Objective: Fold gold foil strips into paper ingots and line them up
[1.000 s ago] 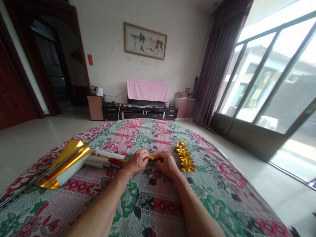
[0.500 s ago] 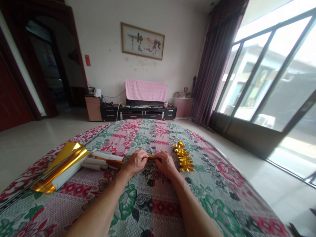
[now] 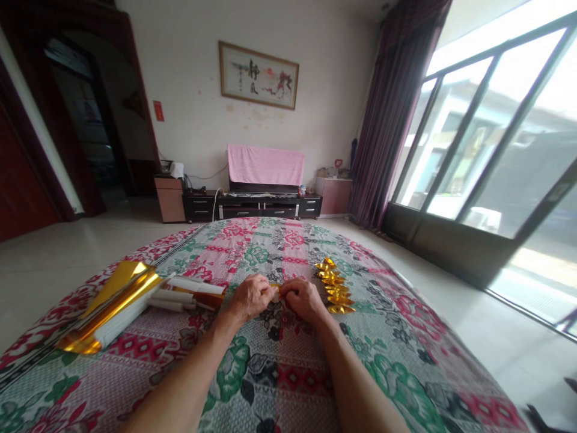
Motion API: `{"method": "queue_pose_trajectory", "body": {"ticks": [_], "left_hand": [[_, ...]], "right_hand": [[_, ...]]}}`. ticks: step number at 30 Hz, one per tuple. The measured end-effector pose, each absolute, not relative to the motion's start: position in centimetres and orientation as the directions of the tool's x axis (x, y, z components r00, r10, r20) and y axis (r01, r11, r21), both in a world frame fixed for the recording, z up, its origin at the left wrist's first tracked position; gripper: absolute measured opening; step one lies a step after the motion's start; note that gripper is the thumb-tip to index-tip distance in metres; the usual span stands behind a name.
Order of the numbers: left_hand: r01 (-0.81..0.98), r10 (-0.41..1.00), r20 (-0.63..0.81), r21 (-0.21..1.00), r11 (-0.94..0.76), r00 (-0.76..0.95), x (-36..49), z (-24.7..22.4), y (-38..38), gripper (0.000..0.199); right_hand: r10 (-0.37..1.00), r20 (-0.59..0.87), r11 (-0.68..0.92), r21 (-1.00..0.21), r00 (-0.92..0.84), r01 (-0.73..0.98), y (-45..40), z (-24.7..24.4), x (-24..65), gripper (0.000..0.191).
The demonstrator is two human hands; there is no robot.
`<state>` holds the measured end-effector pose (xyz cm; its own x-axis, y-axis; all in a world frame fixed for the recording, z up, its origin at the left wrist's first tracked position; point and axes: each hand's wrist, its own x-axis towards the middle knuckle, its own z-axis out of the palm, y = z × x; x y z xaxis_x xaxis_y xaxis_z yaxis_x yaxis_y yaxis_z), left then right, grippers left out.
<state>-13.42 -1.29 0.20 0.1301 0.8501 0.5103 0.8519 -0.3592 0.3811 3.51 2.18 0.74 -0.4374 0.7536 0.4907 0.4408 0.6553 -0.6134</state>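
Left hand (image 3: 252, 297) and right hand (image 3: 305, 297): fingertips pinched small gold piece (image 3: 277, 288); folded gold shapes (image 3: 338, 290) lay at their 3 o'clock.

Daylight pours in from the right through the tall, dark-framed glass panels (image 3: 473, 132), whose upper part is washed out to white. It leaves a pale sheen on the glossy white tiled floor (image 3: 505, 349), while the dark red wooden doorway (image 3: 142, 90) at left sinks into shadow. Sharp highlights streak the rolled gold foil sheet (image 3: 115, 310). Wide-angle stretching tilts the outer edges, and the small gold foil piece (image 3: 278, 293) near the centre looks soft.
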Motion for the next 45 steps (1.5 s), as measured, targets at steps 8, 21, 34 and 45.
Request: {"method": "queue_pose_trajectory", "body": {"ticks": [8, 21, 34, 45], "left_hand": [[0.887, 0.848, 0.515, 0.325, -0.327, 0.124, -12.8, -0.1, -1.4, 0.009], [0.882, 0.829, 0.505, 0.244, -0.404, 0.240, -11.6, 1.2, -2.3, 0.021], [0.868, 0.869, 0.466, 0.348, -0.354, 0.167, -11.3, 0.4, -2.0, 0.020], [0.864, 0.870, 0.486, 0.401, -0.304, 0.080, -11.3, 0.0, -1.2, 0.014]], "right_hand": [[0.760, 0.487, 0.649, -0.603, -0.429, 0.464, 2.6, 0.3, 3.7, 0.033], [0.789, 0.494, 0.613, -0.584, -0.366, 0.533, 2.3, 0.8, 3.9, 0.027], [0.738, 0.517, 0.673, -0.524, -0.433, 0.522, 2.5, 0.5, 3.8, 0.028], [0.729, 0.495, 0.685, -0.524, -0.474, 0.507, 2.4, 0.7, 4.0, 0.031]]}}
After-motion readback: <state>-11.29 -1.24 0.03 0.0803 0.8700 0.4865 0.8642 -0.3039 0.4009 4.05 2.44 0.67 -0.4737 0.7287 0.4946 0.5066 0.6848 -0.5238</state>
